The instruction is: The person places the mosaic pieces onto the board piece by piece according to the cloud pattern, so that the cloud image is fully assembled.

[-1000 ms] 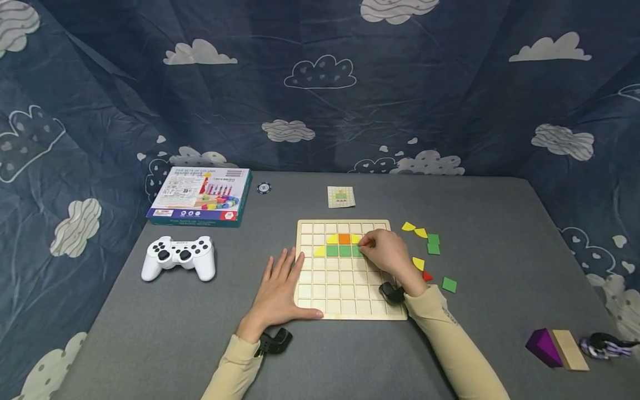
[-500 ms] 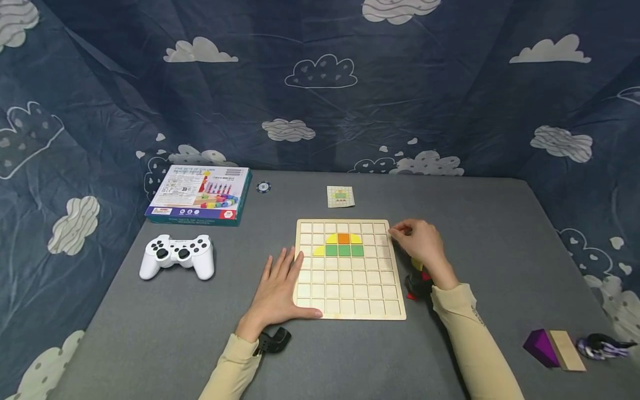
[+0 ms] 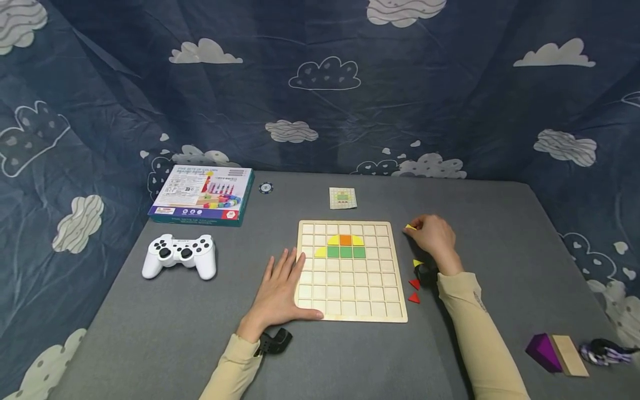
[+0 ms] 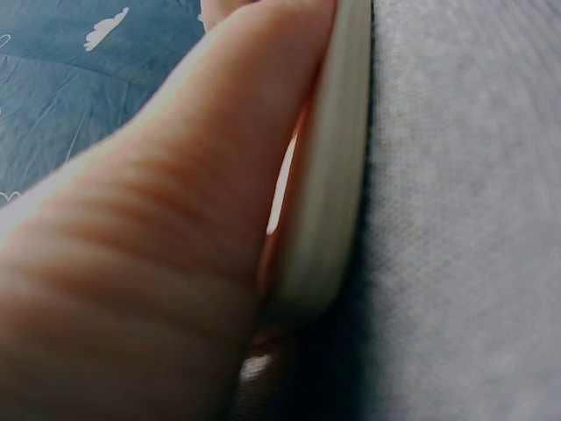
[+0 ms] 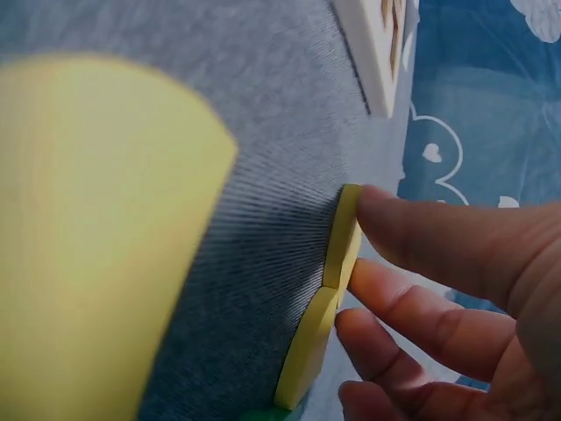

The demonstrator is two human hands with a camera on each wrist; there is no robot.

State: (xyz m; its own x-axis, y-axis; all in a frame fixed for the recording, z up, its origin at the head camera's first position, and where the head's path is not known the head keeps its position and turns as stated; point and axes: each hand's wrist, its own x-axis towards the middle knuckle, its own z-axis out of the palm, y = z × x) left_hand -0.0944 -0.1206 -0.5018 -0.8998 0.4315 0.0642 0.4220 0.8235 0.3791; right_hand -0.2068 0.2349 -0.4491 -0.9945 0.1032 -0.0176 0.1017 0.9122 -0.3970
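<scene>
My left hand [image 3: 277, 289] lies spread over the left edge of the wooden grid board [image 3: 354, 294], its thumb along the near edge. In the left wrist view, the thumb [image 4: 202, 175] rests against the board's rim [image 4: 329, 167]. Yellow, orange and green tiles [image 3: 346, 252] sit in the board's upper cells. Right of the board, my right hand [image 3: 434, 236] pinches a yellow rounded tile [image 3: 410, 226] low at the tabletop. The right wrist view shows thumb and forefinger at this yellow tile [image 5: 344, 232], beside a second yellow tile [image 5: 307, 351].
Another yellow tile [image 3: 417, 263] and two red triangles [image 3: 414, 298] lie right of the board. A pattern card [image 3: 343, 198] is behind it. A boxed set [image 3: 200, 194], poker chip [image 3: 266, 188] and game controller [image 3: 179, 256] stand left. A purple block [image 3: 543, 353] and wooden block [image 3: 569, 355] lie right.
My right hand has left the green tile on the board and moved right to the loose yellow tiles, taking hold of one. My left hand has stayed on the board.
</scene>
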